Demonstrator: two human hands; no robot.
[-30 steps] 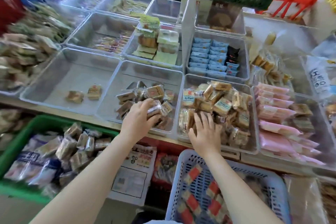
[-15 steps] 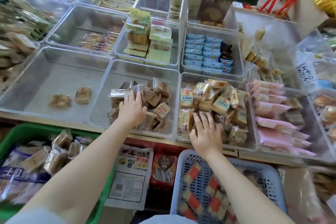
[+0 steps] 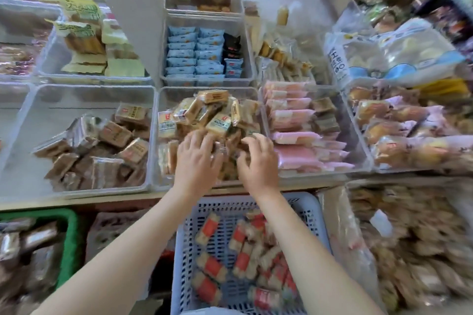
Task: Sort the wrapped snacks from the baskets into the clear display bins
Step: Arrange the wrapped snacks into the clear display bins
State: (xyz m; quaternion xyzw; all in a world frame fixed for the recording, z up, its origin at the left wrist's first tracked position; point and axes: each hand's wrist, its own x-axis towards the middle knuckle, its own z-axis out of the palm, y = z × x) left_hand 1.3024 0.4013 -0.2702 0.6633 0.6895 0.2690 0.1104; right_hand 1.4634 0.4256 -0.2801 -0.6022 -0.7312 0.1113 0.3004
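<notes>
Both hands are being held in the middle clear bin (image 3: pixel 163 181), on top of the pile of tan wrapped snacks (image 3: pixel 204 112). Left hand (image 3: pixel 197 158): palm down, fingers (image 3: pixel 197 139) spread wide and lying on the packets, nothing gripped. Right hand (image 3: pixel 258 158): fingers bent over packets at its 10 o'clock; whether one is being pinched cannot be told through the blur. At 9 o'clock of the hands, a second clear bin (image 3: pixel 84 190) with brown wrapped snacks (image 3: pixel 102 151). At 3 o'clock, a bin of pink packets (image 3: pixel 294 120). At 12 o'clock, blue packets (image 3: pixel 194 54) in rows. At 6 o'clock, below the bench (image 3: pixel 76 201) edge, a white basket (image 3: pixel 312 215) is holding red-banded snacks (image 3: pixel 210 227). A green basket (image 3: pixel 69 238) is sitting at 8 o'clock.
</notes>
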